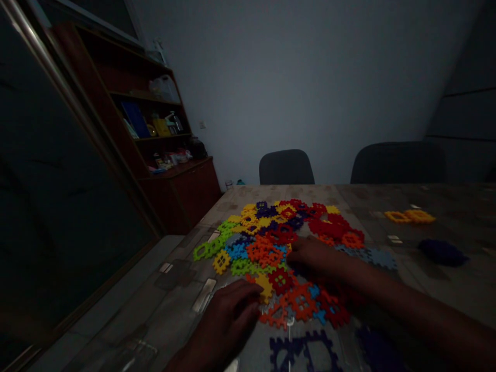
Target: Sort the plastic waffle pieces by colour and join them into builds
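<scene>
**Table (368, 206) with Interlocking-Tile Pile (267, 251)**

The multicoloured pile spreads across the table. Right hand (311, 254): fingers curled down at the pile's middle; grip not discernible. Left hand (229, 316): fingers bent, fingertips at a yellow tile (265, 287) on the pile's near left edge; grip not discernible.

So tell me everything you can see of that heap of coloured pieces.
The heap is a spread of flat, toothed pieces that look like plastic, in yellow, red, orange, green, blue, dark purple and grey. Some are squares with window-like openings. Many overlap; dim light makes any links hard to tell. It lies on the table in front of the person. The left hand appears to touch a yellow piece at the near left; the right hand is over the middle, its grip unclear.
</scene>
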{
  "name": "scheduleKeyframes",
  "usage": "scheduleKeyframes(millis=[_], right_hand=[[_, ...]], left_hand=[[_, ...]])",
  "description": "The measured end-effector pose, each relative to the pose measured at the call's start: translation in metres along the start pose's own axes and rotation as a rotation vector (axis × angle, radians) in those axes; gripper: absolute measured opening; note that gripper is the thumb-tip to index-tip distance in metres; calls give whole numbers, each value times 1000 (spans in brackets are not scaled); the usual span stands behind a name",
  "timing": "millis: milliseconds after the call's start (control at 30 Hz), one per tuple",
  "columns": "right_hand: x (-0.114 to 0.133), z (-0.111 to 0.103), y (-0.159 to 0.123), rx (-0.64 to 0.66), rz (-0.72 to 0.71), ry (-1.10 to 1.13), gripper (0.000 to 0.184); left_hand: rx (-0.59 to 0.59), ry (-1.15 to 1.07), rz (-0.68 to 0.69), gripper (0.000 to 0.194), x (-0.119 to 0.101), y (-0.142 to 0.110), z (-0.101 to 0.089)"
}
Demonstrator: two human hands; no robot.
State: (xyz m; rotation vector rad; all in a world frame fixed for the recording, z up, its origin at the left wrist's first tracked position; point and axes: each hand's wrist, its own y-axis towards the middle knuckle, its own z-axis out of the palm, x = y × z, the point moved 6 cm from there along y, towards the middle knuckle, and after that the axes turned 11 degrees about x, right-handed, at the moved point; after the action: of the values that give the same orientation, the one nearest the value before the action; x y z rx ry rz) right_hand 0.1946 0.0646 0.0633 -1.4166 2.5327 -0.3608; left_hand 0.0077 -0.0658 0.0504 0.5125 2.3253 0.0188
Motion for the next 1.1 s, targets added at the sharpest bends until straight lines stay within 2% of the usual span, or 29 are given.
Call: scheduleKeyframes(millis=[233,300,433,533,633,733,800,867,1000,1100], right_hand=[[-12,2,1,-96,-33,-34,7],[-17,1,-5,-116,-31,-12,3],[-17,-2,-26,-175,1,83,11],[5,-2,-46,-209,7,167,9],[42,2,-63,-218,3,248,12],[77,11,-65,-180,1,298,4],[95,20,-59,-165,-27,250,7],[105,28,-51,-198,-52,177,9],[108,41,-42,-287,-58,89,9],[110,42,-44,-274,-75,76,11]], left_hand=[[15,7,26,18,6,-1,-4],[10,13,33,19,4,-1,-6],[-10,10,47,22,0,-1,-9],[-31,19,54,24,-1,-2,-10],[-34,30,60,22,-2,-2,-9],[-23,28,57,22,-3,-2,-6],[-19,25,54,22,-3,-2,-5],[-13,22,46,21,-3,-2,-4],[17,18,38,20,-2,-2,-3],[41,9,42,19,-3,-3,-1]])
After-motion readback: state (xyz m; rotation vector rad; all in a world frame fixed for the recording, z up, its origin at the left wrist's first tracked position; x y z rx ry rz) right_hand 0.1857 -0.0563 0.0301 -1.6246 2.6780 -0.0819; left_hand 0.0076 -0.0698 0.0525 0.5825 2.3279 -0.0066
